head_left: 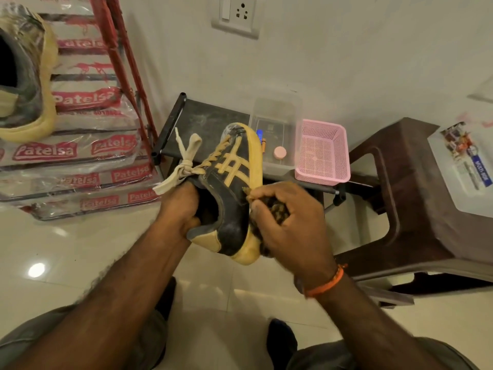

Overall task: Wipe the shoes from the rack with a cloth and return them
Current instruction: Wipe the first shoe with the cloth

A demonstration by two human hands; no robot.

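A black sneaker point(230, 206) with yellow stripes, a yellow sole and pale laces is held up in front of me, toe pointing away. My left hand point(181, 206) grips it at the opening near the heel. My right hand point(285, 222) holds a dark bunched cloth point(277, 209) pressed against the sole edge on the shoe's right side. The matching second sneaker point(24, 76) lies at the far left on stacked packages. The black rack point(202, 121) stands low against the wall behind the held shoe.
On the rack's top sit a clear plastic box point(277, 113) and a pink basket point(322, 153). A brown plastic stool point(405, 188) is to the right, with a white box point(464, 166) on it. Stacked wrapped packages point(80, 150) and a red frame point(125, 62) stand at left. A wall socket point(238, 14) is above.
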